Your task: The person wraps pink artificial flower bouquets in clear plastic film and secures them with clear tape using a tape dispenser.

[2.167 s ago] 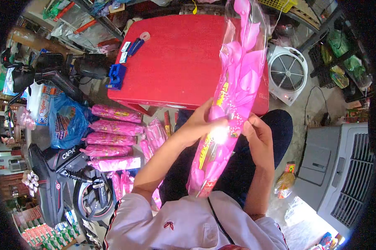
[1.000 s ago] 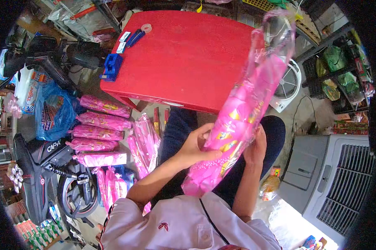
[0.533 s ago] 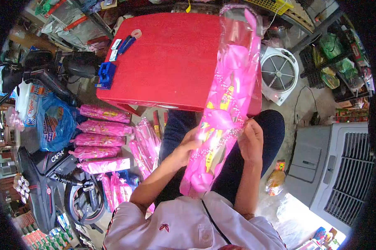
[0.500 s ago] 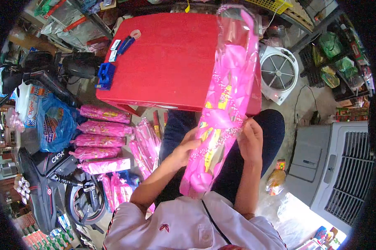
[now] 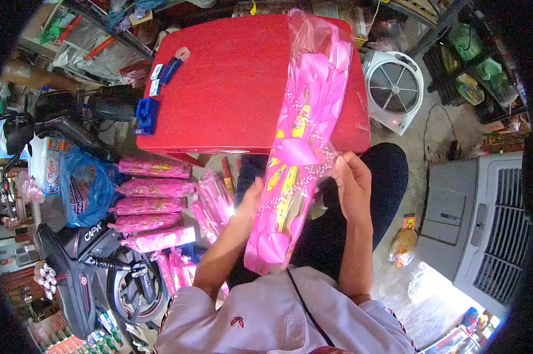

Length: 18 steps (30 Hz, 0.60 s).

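Note:
A long pink package in a clear plastic sleeve, with pink ribbon bows and strings of small white dots, tilts up from my lap over the near right part of the red table. My left hand holds it along its lower left side, the fingertips hidden behind it. On the opposite side, my right hand pinches the package's edge near the middle bow, between thumb and index finger. The sleeve's top end reaches toward the table's far edge.
Several similar pink packages lie stacked at the left on the floor, beside a blue plastic bag and a motorbike. A blue tape dispenser sits at the table's left edge. A fan and grey cooler stand right.
The package has shifted a little left and nearer to me in the view. My right hand's fingers have moved to a pinch at its edge. My left hand keeps its hold.

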Each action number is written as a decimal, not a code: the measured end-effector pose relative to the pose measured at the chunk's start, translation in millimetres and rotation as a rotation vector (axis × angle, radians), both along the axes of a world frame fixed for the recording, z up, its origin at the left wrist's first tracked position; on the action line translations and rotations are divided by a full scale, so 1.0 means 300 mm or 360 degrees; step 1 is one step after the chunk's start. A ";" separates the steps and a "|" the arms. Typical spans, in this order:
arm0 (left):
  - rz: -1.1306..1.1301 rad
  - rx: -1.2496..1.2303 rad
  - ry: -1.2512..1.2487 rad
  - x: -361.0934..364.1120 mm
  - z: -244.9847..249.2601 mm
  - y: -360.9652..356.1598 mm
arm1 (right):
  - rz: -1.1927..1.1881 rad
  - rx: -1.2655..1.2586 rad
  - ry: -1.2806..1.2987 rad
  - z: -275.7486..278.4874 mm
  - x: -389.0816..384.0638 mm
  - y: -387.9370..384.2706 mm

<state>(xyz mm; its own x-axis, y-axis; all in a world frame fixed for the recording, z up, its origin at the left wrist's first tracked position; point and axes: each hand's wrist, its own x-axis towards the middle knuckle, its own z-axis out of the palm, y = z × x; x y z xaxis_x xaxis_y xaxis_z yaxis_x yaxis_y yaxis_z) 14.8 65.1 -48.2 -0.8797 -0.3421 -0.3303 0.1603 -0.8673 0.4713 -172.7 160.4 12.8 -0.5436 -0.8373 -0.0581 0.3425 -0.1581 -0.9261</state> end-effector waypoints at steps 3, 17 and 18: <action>-0.0148 -0.0078 -0.0028 -0.039 0.075 -0.031 | 0.0011 -0.0009 0.0178 0.065 0.003 0.009; 0.0171 -0.0012 -0.0003 -0.123 0.129 -0.015 | 0.0098 -0.0305 0.0452 0.145 0.020 0.014; 0.0167 -0.0018 0.0006 -0.123 0.128 -0.013 | 0.0165 -0.0278 0.0444 0.143 0.020 0.015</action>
<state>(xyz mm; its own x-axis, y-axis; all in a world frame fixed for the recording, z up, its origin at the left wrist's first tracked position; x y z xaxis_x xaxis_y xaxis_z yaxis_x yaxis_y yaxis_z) -22.2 61.2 -9.7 -0.8401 -0.4359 -0.3228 0.2514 -0.8403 0.4803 -166.8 164.8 55.5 -0.4299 -0.8731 0.2300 0.1023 -0.3002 -0.9484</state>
